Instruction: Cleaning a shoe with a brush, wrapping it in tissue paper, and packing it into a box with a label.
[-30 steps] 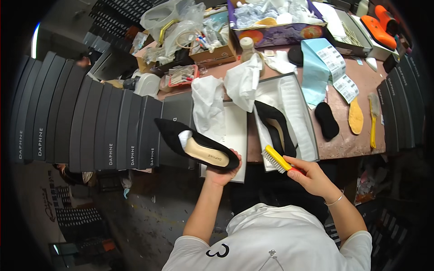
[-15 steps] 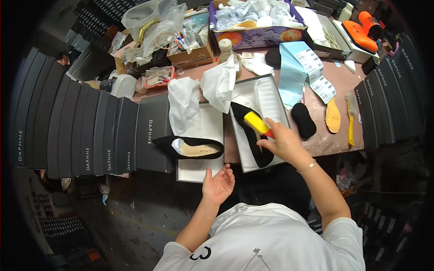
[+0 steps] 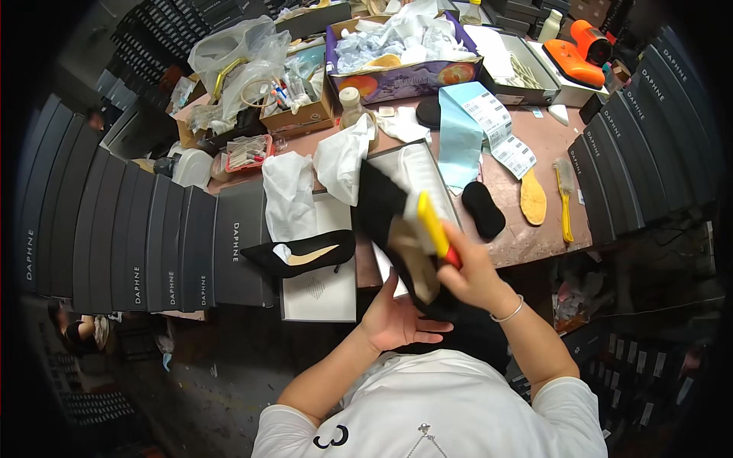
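Right hand grip closed on yellow brush and black shoe; left hand open, palm up, beneath shoe; second black shoe on tabletop

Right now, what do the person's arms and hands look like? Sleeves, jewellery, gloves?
Both hands are bare, no gloves. The left hand and its forearm carry nothing. The right hand has a thin silver bangle at the wrist. Both arms emerge from short white T-shirt sleeves; forearms are uncovered.
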Demonstrator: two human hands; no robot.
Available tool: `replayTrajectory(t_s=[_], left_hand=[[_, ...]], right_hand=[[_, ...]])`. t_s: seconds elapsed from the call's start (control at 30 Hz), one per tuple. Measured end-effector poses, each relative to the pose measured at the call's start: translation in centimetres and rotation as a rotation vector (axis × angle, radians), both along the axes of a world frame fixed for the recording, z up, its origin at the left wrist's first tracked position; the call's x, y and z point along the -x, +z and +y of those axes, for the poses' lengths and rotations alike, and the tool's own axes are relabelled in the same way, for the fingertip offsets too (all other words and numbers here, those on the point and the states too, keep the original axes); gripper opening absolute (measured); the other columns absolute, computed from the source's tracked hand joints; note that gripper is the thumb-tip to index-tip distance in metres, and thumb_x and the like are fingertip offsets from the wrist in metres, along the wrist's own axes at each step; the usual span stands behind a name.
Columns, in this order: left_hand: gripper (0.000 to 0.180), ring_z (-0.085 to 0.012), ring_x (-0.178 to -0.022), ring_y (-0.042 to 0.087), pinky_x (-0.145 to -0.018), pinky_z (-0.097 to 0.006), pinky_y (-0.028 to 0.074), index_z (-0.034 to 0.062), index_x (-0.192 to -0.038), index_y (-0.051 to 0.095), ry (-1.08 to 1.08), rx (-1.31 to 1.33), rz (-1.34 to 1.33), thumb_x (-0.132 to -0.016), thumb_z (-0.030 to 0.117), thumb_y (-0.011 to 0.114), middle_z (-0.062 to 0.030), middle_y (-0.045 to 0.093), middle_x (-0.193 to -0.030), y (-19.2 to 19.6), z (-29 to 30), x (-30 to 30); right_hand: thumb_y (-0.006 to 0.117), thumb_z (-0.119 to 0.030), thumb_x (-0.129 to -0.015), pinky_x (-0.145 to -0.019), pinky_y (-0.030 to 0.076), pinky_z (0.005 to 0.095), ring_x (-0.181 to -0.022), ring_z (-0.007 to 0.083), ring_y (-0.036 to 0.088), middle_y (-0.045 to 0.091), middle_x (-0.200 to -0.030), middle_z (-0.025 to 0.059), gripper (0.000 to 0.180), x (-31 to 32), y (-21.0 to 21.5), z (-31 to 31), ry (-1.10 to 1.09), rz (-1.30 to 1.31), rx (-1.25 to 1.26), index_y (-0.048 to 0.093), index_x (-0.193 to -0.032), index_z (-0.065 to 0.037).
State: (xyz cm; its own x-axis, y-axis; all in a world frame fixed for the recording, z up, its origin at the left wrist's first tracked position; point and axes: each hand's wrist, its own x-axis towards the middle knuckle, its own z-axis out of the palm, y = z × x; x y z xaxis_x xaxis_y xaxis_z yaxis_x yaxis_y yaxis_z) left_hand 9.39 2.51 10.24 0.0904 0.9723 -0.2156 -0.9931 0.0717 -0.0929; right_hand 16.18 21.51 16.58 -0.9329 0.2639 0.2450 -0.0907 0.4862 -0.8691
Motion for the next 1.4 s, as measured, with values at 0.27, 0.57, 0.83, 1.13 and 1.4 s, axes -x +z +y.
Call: replayTrajectory(t_s=[0.27, 0.57, 0.83, 1.13, 1.4], left_hand=[[0.054, -0.0388, -0.114, 0.056, -0.099, -0.054, 0.044, 0.0073, -0.12, 0.055, 0.201, 0.231, 0.063, -0.095, 0.054, 0.046, -0.0179, 0.061, -0.118, -3.4, -1.5, -2.1], [0.057, -0.0328, -0.101, 0.064, -0.095, -0.048, 0.049, 0.0051, -0.096, 0.069, 0.67, 0.161, 0.283, -0.097, 0.054, 0.04, -0.0157, 0.068, -0.104, -4.9, -2.5, 2.6], [0.037, -0.0263, -0.089, 0.065, -0.085, -0.039, 0.054, -0.0015, -0.091, 0.06, 0.921, 0.728, 0.743, -0.1, 0.031, 0.044, -0.0155, 0.066, -0.091, 2.3, -2.0, 5.1], [0.058, -0.0346, -0.103, 0.062, -0.104, -0.053, 0.037, -0.0023, -0.111, 0.06, 0.898, 0.004, 0.334, -0.101, 0.047, 0.032, -0.0181, 0.068, -0.101, -2.7, -3.0, 8.3], [0.042, -0.0148, -0.099, 0.053, -0.089, -0.027, 0.042, 0.0022, -0.111, 0.056, 1.009, 0.746, 1.073, -0.103, 0.039, 0.039, -0.0058, 0.056, -0.104, 2.1, 5.5, 1.3]], right_hand=[[0.073, -0.016, -0.076, -0.063, 0.052, 0.0316, -0.074, 0.0223, 0.063, 0.062, -0.093, 0.0061, 0.06, -0.2, 0.1, -2.6, 0.472, 0.244, -0.315, 0.05, -0.132, -0.01], [0.069, -0.018, -0.084, -0.054, 0.048, 0.032, -0.058, 0.022, 0.056, 0.055, -0.078, 0.0057, 0.05, -6.2, 0.9, 0.2, 0.256, -0.126, -0.324, 0.056, -0.132, -0.015], [0.06, -0.02, -0.093, -0.072, 0.051, 0.0348, -0.076, 0.0327, 0.064, 0.066, -0.088, 0.0185, 0.039, -1.5, -2.2, -5.6, 0.477, -0.228, 0.211, 0.057, -0.13, -0.009], [0.065, -0.022, -0.09, -0.073, 0.05, 0.0345, -0.079, 0.0276, 0.065, 0.067, -0.091, 0.018, 0.047, -4.3, -0.8, -3.5, 0.596, -0.209, 0.398, 0.054, -0.131, -0.003], [0.072, -0.016, -0.082, -0.085, 0.048, 0.0344, -0.095, 0.0257, 0.061, 0.061, -0.101, 0.0143, 0.056, 2.4, -2.3, -3.4, -0.148, 0.332, -0.377, 0.05, -0.131, -0.002]])
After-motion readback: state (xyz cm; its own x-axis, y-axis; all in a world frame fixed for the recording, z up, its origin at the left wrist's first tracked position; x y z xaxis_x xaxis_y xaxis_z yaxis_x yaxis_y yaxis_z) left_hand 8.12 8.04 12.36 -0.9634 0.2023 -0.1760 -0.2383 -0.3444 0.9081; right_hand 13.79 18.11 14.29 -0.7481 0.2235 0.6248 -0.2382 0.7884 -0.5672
